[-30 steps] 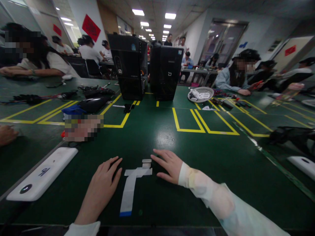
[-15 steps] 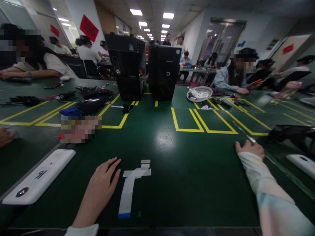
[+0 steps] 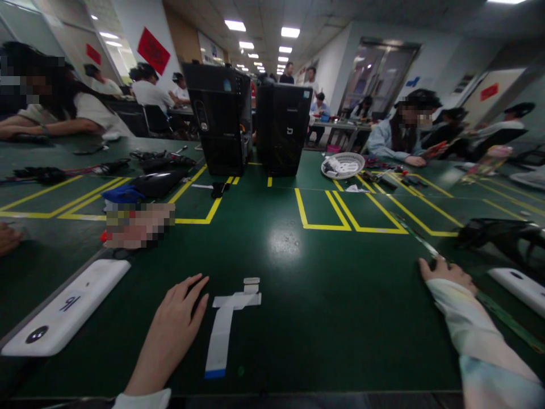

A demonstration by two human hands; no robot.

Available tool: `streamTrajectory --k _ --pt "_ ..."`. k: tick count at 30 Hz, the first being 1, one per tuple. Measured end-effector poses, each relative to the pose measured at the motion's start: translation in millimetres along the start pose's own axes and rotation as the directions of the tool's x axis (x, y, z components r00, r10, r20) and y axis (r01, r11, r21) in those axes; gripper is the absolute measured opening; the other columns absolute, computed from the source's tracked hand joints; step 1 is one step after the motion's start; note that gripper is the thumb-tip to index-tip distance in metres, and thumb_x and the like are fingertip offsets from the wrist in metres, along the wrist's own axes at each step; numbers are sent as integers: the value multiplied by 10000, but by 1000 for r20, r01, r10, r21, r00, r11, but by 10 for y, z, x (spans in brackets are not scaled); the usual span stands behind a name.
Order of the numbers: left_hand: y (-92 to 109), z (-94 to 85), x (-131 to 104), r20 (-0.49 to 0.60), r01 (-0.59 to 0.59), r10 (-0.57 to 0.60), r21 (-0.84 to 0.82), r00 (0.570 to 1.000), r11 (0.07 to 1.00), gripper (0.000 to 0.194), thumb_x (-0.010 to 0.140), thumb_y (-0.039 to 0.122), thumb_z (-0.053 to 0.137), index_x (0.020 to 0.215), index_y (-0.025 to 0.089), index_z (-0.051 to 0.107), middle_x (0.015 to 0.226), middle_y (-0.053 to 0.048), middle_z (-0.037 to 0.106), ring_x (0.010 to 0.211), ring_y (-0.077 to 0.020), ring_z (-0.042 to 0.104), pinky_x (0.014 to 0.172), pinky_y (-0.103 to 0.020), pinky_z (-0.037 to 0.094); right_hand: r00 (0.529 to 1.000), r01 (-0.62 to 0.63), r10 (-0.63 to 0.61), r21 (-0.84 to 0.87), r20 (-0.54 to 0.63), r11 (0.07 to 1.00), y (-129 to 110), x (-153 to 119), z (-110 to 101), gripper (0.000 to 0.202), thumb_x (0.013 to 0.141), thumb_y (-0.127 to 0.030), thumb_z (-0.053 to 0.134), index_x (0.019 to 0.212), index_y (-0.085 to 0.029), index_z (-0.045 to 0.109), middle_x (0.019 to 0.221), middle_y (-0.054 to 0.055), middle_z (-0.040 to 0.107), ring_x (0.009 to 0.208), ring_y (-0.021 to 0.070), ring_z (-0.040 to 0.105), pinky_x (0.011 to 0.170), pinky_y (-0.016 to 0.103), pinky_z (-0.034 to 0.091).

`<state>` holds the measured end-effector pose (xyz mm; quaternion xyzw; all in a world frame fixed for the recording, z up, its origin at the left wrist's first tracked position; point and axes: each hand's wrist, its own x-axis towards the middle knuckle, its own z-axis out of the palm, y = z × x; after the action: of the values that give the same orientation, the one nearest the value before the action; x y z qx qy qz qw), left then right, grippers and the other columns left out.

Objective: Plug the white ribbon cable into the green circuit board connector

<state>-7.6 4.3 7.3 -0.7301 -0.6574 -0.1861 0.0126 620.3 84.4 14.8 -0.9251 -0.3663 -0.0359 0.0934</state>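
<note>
A white flat ribbon cable point(image 3: 220, 339) lies on the green table, with a blue stripe at its near end. Its folded far part ends in a small connector point(image 3: 251, 281). Just left of the cable, my left hand point(image 3: 181, 309) rests palm down, fingers loosely spread and holding nothing. Far to the right, my right hand point(image 3: 450, 275) lies low over the table with thumb and fingers apart. Its fingertips reach a thin pale and green strip point(image 3: 421, 243) running along the tabletop; whether they touch it I cannot tell. The wrist and sleeve cover part of that strip.
White devices lie at left point(image 3: 70, 307) and right point(image 3: 519, 289). Two black computer towers point(image 3: 217, 125) stand at the back, near a white basket point(image 3: 340, 166). Yellow tape point(image 3: 327, 227) marks the table. Cables and a black item point(image 3: 498, 236) lie about. Other people sit around.
My right hand has shifted a little rightward and toward me along the strip. The left hand and the ribbon cable have stayed put. The head view has turned slightly.
</note>
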Motion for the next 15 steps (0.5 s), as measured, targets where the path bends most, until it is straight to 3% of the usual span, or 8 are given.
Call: streamTrajectory --k 4,9,12,15 --pt "16 -14 -10 14 8 -8 18 1000 1000 506 931 446 372 1290 160 587 1329 -146 569 1217 -317 525 998 -522 457 968 251 -251 -9 -23 968 223 -163 106 788 841 -617 324 1323 -36 550 1282 324 520 1146 445 529 905 539 410" --pt "46 -18 -7 -3 -14 15 21 1000 1000 506 938 437 366 1287 144 586 1324 -150 567 1215 -308 522 1028 -511 435 788 613 -606 45 -111 789 512 -462 155 753 851 -633 305 1295 -72 539 1089 254 632 1023 382 612 921 491 474" --pt "34 1 -9 -5 -21 21 27 1000 999 507 937 438 370 1287 140 584 1323 -154 567 1211 -311 525 1021 -515 439 680 733 -717 108 -156 672 557 -599 112 658 873 -617 342 1255 -130 563 1078 220 643 1038 341 619 935 468 490" --pt "19 10 -11 -4 -21 21 27 1000 999 515 938 443 363 1289 137 582 1320 -156 570 1209 -313 526 1015 -516 444 603 798 -779 135 -173 588 488 -657 84 604 867 -605 389 1237 -170 584 1127 184 640 1090 321 608 951 482 492"
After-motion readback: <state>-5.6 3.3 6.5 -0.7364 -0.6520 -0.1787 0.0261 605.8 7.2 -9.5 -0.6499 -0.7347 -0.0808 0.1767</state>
